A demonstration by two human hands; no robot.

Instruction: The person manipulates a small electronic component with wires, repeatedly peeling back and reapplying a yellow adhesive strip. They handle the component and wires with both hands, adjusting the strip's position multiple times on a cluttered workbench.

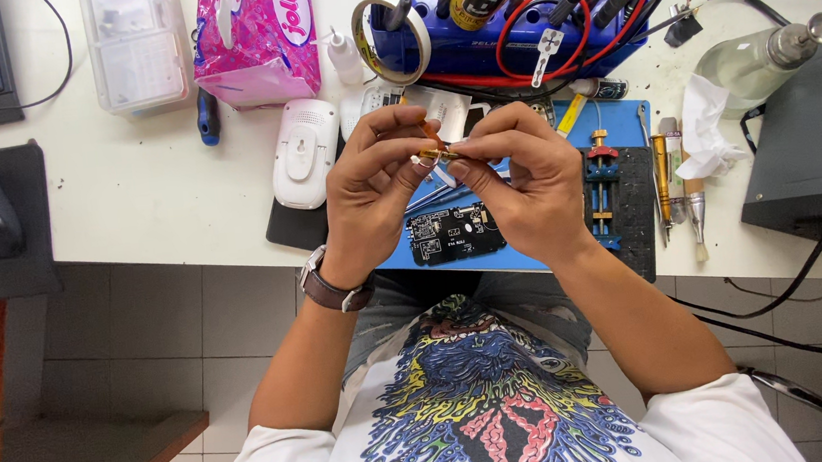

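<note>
orange and thin, a small flex strip [435, 143] sits pinched between the fingertips of both hands, raised just above the blue work mat [621, 112] on the white desk [155, 185]. the left hand [375, 196], a brown-strapped watch [331, 291] on its wrist, curls closed around one end of the strip; the right hand [525, 185] closes on the other end, thumb and forefinger meeting the left's so the two hands touch. directly below them on the mat lies a dark circuit board [453, 233], bare and out of any casing, with a pair of tweezers [433, 197] beside it, partly hidden under the hands. a white plastic shell [304, 154] rests just left of the mat, and a small red and gold clamp [601, 178] stands at the mat's right. farther back a blue tool rack [503, 36] holds pens, a glue tube and a roll of tape [389, 24]; a pink tissue pack [257, 37] and a clear plastic box [134, 47] lie to its left. judging by the open board and the loose shell, the device looks taken apart already, with the strip being handled apart from the board and nothing yet put back together.
</note>
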